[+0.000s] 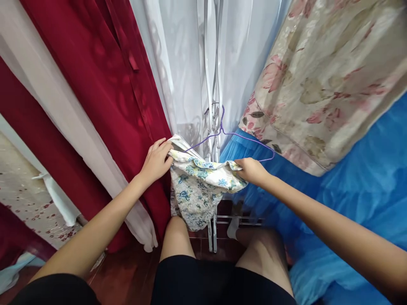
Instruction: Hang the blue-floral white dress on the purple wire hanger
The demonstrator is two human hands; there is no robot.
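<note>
A white garment with blue and green flowers (197, 190) hangs between my two hands, its kind unclear. My left hand (158, 159) is closed on its upper left edge, with the thumb in front. At the upper right edge, my right hand (252, 170) grips the cloth in a fist. A purple wire hanger (222, 132) is partly inside the garment's opening; its left arm goes into the cloth and its right end sticks out above my right hand. The hanger's hook is up against white ribbons (210, 76).
Long red fabric (104, 84) and pale fabric (73, 114) hang on the left, white sheer cloth (181, 63) behind. On the right hang a floral beige cloth (318, 93) and blue tulle (359, 203). My bare knees are below, over a dark red tiled floor (127, 271).
</note>
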